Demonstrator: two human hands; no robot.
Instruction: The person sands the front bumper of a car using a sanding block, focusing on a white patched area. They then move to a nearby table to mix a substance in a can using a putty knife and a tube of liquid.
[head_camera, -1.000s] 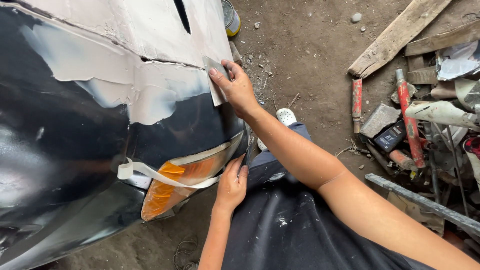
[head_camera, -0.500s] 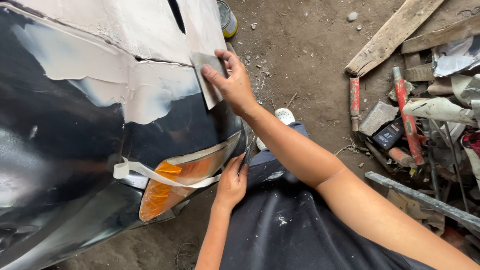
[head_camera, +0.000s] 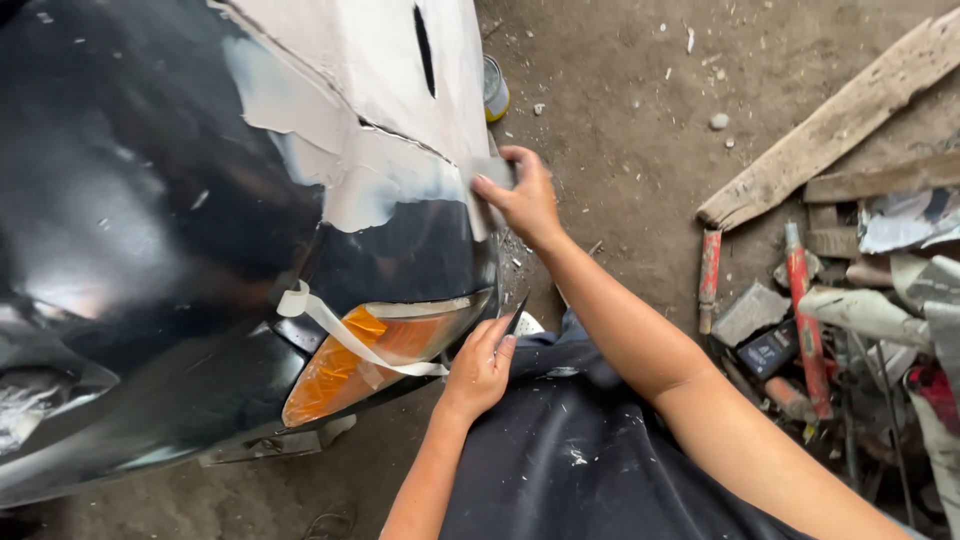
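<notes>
Right hand (head_camera: 525, 200) slid its sanding block (head_camera: 493, 172) farther down the fender (head_camera: 380, 180).

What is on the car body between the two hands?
In the head view, between the right hand and the left hand lies a glossy black panel, then the taped orange lamp.

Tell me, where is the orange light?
The orange light sits low on the black car panel, left of middle in the head view. White tape crosses it, and the left hand rests at its right end.
</notes>
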